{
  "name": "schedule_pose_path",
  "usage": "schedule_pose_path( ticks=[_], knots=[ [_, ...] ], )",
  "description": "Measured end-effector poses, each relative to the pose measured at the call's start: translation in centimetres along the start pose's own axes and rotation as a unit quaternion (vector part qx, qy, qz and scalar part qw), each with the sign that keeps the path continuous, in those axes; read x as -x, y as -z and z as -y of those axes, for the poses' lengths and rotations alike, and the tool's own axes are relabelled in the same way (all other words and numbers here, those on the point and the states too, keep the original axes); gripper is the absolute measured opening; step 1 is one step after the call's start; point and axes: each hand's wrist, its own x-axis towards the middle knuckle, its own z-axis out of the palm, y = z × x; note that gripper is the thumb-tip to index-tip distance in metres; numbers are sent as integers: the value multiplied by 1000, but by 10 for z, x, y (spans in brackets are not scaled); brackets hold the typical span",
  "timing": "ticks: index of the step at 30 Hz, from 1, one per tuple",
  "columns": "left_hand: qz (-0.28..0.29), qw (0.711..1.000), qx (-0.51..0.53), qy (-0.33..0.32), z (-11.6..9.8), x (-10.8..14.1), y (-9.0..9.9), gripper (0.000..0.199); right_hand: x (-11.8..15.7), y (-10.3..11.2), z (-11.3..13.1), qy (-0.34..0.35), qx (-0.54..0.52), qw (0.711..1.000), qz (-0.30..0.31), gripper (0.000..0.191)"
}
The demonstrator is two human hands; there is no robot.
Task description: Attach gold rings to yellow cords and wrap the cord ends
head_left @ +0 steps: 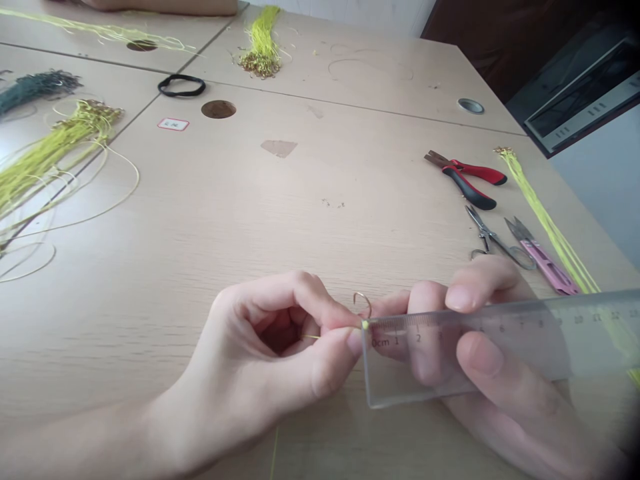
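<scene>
A: Where is the hook [371,307]?

B: Above the desk [225,220], at the near side, right by the zero corner of the ruler [595,333]. It stands up past the ruler's upper edge.

A: Which way does it point?

B: The shank is roughly upright, its bend at the top. The bend curls over to the left, so the tip faces down on the left side.

A: And the ruler?

B: Its long axis runs left to right, climbing slightly toward the right. The zero end is at the left fingertips; the far end passes out of view on the right. The numbers read upright.

A: What are the hands doing?

B: The left hand [270,353] pinches between thumb and forefinger, right beside the yellow-green knot [366,325] at the hook's base. The right hand [530,400] grips the clear ruler, thumb in front, some fingers showing through from behind.

A: Any line?

B: A thin yellow line [274,453] shows below the left hand.

A: What lies beyond the right hand?

B: Red-and-black pliers [477,172], metal scissors [484,233] and pink snips [547,263]. A yellow-green bundle [543,207] stretches beside them, its hook end farthest away, its strands slanting nearer and rightward.
</scene>
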Motion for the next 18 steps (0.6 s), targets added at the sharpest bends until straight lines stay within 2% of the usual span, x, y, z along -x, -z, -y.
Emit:
schedule_pose_path(
  ticks=[18],
  knots=[
    [-2,1000,3,8,1,0,-1,15,0,3,-5,36,0,999,36,14]
  ],
)
